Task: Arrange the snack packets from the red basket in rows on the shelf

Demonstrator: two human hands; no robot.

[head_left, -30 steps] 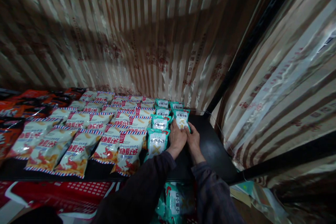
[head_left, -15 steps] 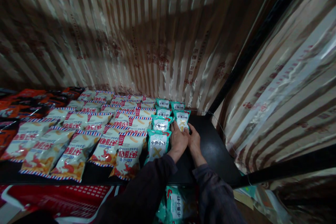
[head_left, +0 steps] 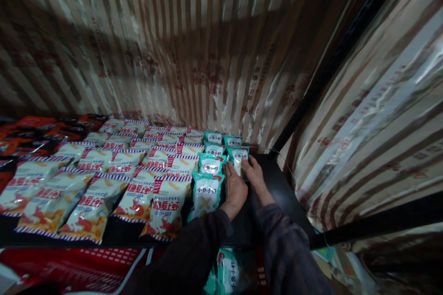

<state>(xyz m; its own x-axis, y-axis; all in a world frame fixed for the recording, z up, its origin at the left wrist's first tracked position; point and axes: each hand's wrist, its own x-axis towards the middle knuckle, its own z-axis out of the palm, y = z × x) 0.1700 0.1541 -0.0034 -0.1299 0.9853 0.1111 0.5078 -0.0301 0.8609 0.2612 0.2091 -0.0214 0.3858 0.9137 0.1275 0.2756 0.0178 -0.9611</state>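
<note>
A teal-and-white plastic snack pouch [head_left: 238,155] sits on the black flat shelf [head_left: 282,193] between the 2 hands. The left hand [head_left: 235,191] is at its 7 o'clock edge, palm flattened, fingers straight and close together, not closed around anything. The right hand [head_left: 257,177] reaches in from 4 o'clock with its fingertips against the pouch, 1 digit over the lower face; whether it is clamped, I cannot tell.

Directly behind, at 12 o'clock, is 1 matching pouch [head_left: 233,141]. Just beside, at 9 o'clock, runs a column of 4 more, the nearest teal pouch [head_left: 206,194] standing at 8 o'clock. Beyond them at 9 o'clock are white snack bags with striped edges [head_left: 168,205], then orange-and-black glossy packets [head_left: 31,134]. A brown-and-cream striped curtain [head_left: 194,46] hangs at 12 o'clock, a black post [head_left: 299,113] slants at 2 o'clock, and below the shelf at 6 o'clock are teal packages [head_left: 226,272].
</note>
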